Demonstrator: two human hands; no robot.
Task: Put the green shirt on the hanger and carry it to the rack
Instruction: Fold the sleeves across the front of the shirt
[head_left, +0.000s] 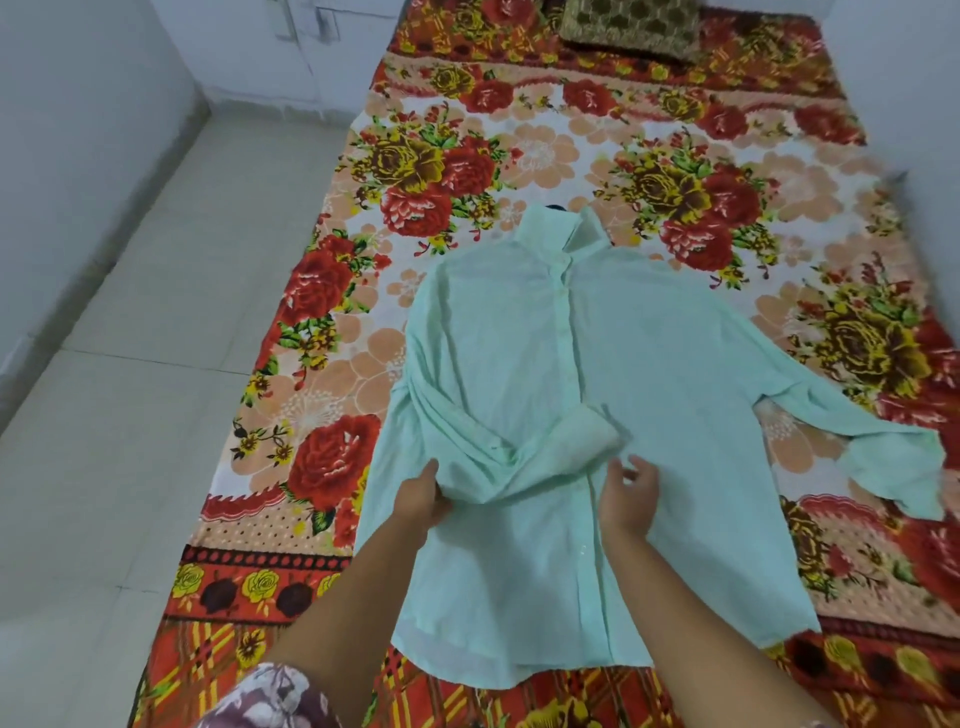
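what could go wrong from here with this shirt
The left hand holds only the sleeve folded across the green shirt; pulling there could drag the shirt crooked on the floral blanket. The other sleeve sprawls far right and may trail or snag when lifted.

— What do we have under everything?
— A floral blanket (545, 150) covering the bed, beside the tiled floor (130, 415).
— And on it?
— We see the green shirt (649, 364) lying front up, collar toward the far end, and a brown patterned cushion (631, 26) at the far end. A dark bit (556, 207) peeks past the collar; we can't tell what it is.
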